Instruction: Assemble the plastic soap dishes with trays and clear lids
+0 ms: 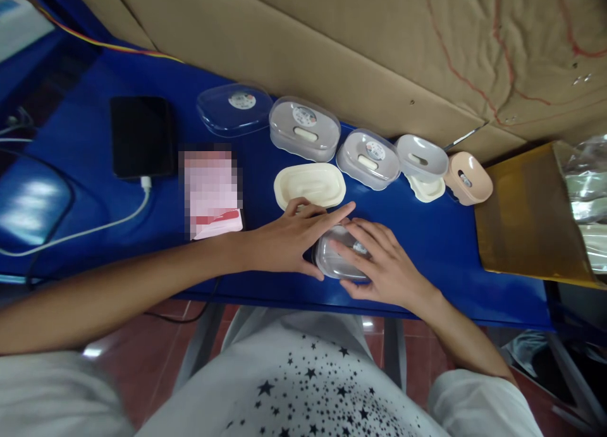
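Both my hands rest on a small clear-lidded soap box (332,260) near the front edge of the blue table (450,247). My left hand (291,238) lies against its left side, fingers stretched over the lid. My right hand (382,260) covers its right side with fingers spread flat on the lid. Just behind my left hand lies a cream oval tray (310,185).
Along the cardboard wall stand a loose clear lid (234,110), two grey lidded boxes (304,128) (368,159), a clear lid over a cream base (422,162) and a pink box (468,178). A black phone (141,136) with white cable and a pink packet (213,193) lie left. A brown bag (531,215) lies right.
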### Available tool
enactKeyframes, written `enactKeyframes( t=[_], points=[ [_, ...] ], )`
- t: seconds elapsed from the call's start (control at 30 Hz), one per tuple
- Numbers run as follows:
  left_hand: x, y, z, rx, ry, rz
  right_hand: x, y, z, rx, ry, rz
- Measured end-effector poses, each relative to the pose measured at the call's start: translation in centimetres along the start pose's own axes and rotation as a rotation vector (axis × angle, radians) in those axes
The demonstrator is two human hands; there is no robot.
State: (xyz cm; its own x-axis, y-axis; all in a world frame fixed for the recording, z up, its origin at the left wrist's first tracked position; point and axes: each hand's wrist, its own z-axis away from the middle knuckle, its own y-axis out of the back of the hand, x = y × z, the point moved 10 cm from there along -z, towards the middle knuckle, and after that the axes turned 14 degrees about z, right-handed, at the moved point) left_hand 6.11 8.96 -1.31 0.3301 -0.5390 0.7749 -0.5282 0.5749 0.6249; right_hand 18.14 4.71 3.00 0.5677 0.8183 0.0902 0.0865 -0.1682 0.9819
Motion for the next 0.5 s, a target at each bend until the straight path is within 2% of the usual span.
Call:
enactKeyframes(
  t=[0.17, 0.5],
  points=[
    [0.1, -0.1, 0.0, -0.015, -0.015, -0.016, -0.7, 0.5, 0.0, 0.021, 0.034, 0.086],
    [0.6, -0.3, 0.2, -0.048, -0.057, 0.004, -1.6, 0.9, 0.2, 0.014, -0.019, 0.177]
  ],
)
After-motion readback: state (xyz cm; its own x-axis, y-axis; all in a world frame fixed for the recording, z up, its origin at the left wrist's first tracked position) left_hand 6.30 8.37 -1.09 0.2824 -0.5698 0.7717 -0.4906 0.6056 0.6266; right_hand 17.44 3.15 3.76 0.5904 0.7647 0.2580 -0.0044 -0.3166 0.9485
